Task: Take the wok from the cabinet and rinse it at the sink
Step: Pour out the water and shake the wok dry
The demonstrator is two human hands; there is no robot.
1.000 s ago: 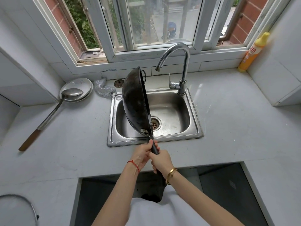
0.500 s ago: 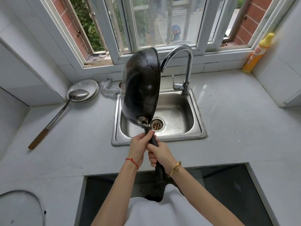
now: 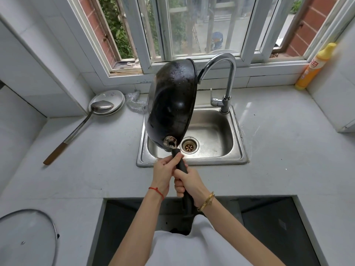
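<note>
**Wok held on edge over the sink**

Wok [image 3: 172, 104] stands tilted above the sink [image 3: 238, 160], beside the tap [image 3: 221, 73]. Left hand [image 3: 165, 173] and right hand [image 3: 190, 183] curl their fingers round its handle [image 3: 181, 166]. No water runs; next, likely lower it beneath the spout.

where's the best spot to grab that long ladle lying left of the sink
Grip the ladle by its brown wooden end, coming from above on the near left. The bowl end rests in the stacked white plates by the wall, while the handle slants down across the bare counter toward the viewer. The wooden end looks the easiest part to close fingers round.
</note>
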